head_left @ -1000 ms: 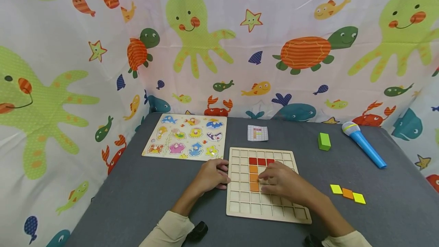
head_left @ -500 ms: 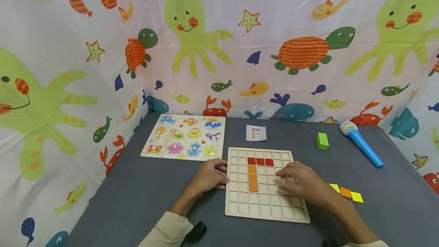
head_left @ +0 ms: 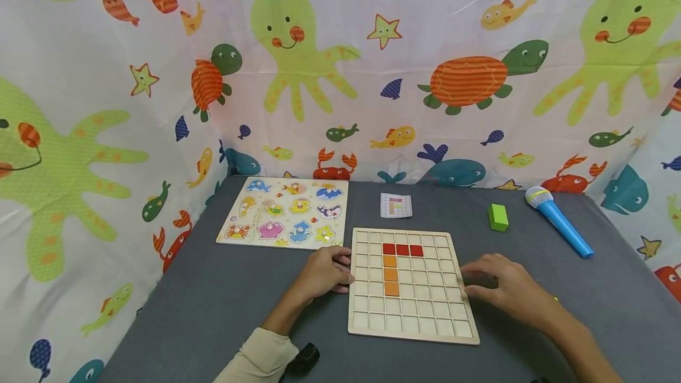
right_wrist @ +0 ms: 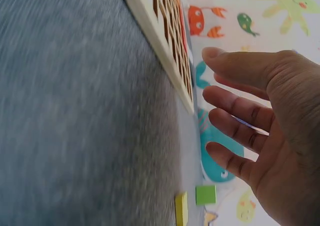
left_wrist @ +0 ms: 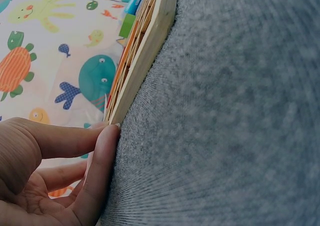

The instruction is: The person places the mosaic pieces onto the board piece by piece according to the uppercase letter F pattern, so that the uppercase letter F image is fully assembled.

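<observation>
A wooden grid board (head_left: 415,324) lies on the table, with a row of red tiles (head_left: 402,250) and a column of orange tiles (head_left: 391,275) below its left end. My left hand (head_left: 326,270) is at the board's left edge; in the left wrist view its thumb and a finger (left_wrist: 75,141) pinch that edge. Just off the right edge, my right hand (head_left: 508,288) hovers over the table with fingers spread and nothing in them. It hides most of the loose tiles behind it; a yellow tile (right_wrist: 181,209) shows in the right wrist view.
A peg puzzle (head_left: 282,213) with sea animals lies at the back left. Behind the board is a small pattern card (head_left: 396,205). A green block (head_left: 498,217) and a blue toy microphone (head_left: 561,223) are at the back right. A printed curtain (head_left: 340,75) stands behind the table.
My right hand has moved right, from the middle of the board to beyond its right edge, uncovering the tiles there and covering the loose ones. My left hand has stayed put.
</observation>
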### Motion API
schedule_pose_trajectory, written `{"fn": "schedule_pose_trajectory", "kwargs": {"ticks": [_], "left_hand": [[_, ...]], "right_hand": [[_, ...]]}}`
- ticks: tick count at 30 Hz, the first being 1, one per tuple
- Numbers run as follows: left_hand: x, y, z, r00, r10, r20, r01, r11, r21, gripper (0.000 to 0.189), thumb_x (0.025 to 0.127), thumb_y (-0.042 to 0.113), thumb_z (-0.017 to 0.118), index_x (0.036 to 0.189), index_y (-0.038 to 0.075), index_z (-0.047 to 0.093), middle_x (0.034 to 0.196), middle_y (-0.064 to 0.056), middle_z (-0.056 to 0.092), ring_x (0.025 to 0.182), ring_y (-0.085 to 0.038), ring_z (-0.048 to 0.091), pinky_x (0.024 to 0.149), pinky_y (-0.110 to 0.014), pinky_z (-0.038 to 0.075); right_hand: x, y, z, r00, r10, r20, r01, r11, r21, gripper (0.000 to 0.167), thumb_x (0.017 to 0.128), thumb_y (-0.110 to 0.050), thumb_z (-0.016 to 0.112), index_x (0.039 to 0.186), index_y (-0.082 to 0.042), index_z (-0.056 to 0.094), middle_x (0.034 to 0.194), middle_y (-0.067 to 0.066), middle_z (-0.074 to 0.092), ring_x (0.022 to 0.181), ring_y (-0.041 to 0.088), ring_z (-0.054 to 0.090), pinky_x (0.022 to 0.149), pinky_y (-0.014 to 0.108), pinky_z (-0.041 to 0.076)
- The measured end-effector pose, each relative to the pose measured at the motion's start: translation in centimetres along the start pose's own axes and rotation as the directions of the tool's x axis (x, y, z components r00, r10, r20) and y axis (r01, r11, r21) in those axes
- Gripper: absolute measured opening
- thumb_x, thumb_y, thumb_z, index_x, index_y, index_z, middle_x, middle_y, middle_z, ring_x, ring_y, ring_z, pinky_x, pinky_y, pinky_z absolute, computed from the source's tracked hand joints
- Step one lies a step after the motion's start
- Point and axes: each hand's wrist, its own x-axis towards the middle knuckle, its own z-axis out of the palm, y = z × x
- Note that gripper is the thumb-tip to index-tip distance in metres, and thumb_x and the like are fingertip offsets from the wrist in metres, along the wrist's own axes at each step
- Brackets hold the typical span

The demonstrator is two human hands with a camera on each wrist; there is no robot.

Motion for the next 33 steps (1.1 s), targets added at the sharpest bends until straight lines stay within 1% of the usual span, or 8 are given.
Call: {"fn": "schedule_pose_trajectory", "kwargs": {"ticks": [5,8,13,17,24,27,29,33], "left_hand": [[0.0,0.0,0.0,1.0,-0.001,0.003,0.001,1.0,0.001,0.06,0.087,-0.005,0.081,0.143,-0.005,0.059,0.118,-0.018,0.064,0.089,-0.019,0.071,0.065,-0.036,0.068],[0.0,0.0,0.0,1.0,-0.001,0.003,0.001,1.0,0.004,0.06,0.087,-0.005,0.081,0.143,-0.005,0.059,0.118,-0.018,0.064,0.089,-0.019,0.071,0.066,-0.036,0.068],[0.0,-0.1,0.0,1.0,-0.003,0.003,0.003,1.0,0.005,0.06,0.087,-0.005,0.081,0.143,-0.005,0.06,0.118,-0.018,0.064,0.089,-0.019,0.071,0.066,-0.036,0.068],[0.0,-0.1,0.1,1.0,-0.002,0.002,0.002,1.0,0.005,0.06,0.087,-0.005,0.081,0.142,-0.005,0.06,0.118,-0.018,0.064,0.089,-0.019,0.071,0.066,-0.036,0.068],[0.1,-0.2,-0.1,1.0,-0.01,0.003,0.01,1.0,-0.001,0.059,0.087,-0.005,0.08,0.143,-0.006,0.059,0.117,-0.017,0.064,0.088,-0.018,0.071,0.066,-0.035,0.068],[0.1,-0.2,-0.1,1.0,-0.009,0.004,0.009,1.0,0.0,0.059,0.087,-0.005,0.08,0.142,-0.006,0.059,0.116,-0.016,0.063,0.089,-0.017,0.071,0.066,-0.034,0.068],[0.2,-0.2,-0.1,1.0,-0.01,0.004,0.01,1.0,0.003,0.058,0.087,-0.004,0.08,0.142,-0.005,0.06,0.116,-0.015,0.063,0.089,-0.018,0.07,0.066,-0.034,0.068],[0.3,-0.3,0.0,1.0,-0.008,0.004,0.008,1.0,0.006,0.058,0.087,-0.005,0.08,0.142,-0.005,0.06,0.115,-0.015,0.063,0.089,-0.018,0.07,0.065,-0.034,0.068]], "right_hand": [[-1.1,1.4,-0.6,0.998,0.013,-0.06,-0.016,0.999,-0.04,0.037,0.09,-0.038,0.086,0.121,-0.021,0.078,0.109,-0.01,0.07,0.101,0.015,0.063,0.08,0.035,0.058],[-1.7,2.2,-0.9,0.996,0.02,-0.092,-0.025,0.998,-0.055,0.038,0.088,-0.036,0.088,0.121,-0.019,0.078,0.107,-0.009,0.071,0.097,0.014,0.063,0.076,0.031,0.056],[-2.6,3.5,-1.5,0.992,0.075,-0.105,-0.081,0.995,-0.051,0.04,0.087,-0.036,0.089,0.121,-0.017,0.078,0.11,-0.003,0.072,0.093,0.013,0.061,0.069,0.023,0.053],[-3.1,4.5,-1.9,0.987,0.124,-0.103,-0.128,0.991,-0.039,0.041,0.087,-0.036,0.089,0.121,-0.015,0.078,0.113,0.001,0.073,0.094,0.018,0.063,0.069,0.021,0.055],[-3.5,6.0,-2.9,0.976,0.209,-0.057,-0.21,0.977,-0.023,0.046,0.091,-0.038,0.085,0.125,-0.009,0.076,0.119,0.01,0.071,0.106,0.028,0.062,0.073,0.03,0.057],[-3.7,6.6,-3.3,0.972,0.234,-0.034,-0.235,0.972,-0.016,0.049,0.093,-0.039,0.083,0.129,-0.007,0.073,0.124,0.016,0.069,0.109,0.033,0.06,0.074,0.034,0.055],[-3.9,7.0,-3.5,0.969,0.245,-0.022,-0.246,0.969,-0.01,0.051,0.093,-0.04,0.082,0.13,-0.006,0.072,0.127,0.018,0.068,0.111,0.035,0.059,0.074,0.037,0.057],[-4.1,7.7,-3.7,0.965,0.264,-0.009,-0.264,0.964,-0.018,0.053,0.094,-0.042,0.08,0.132,-0.006,0.072,0.129,0.021,0.067,0.113,0.038,0.056,0.077,0.047,0.06]]}}
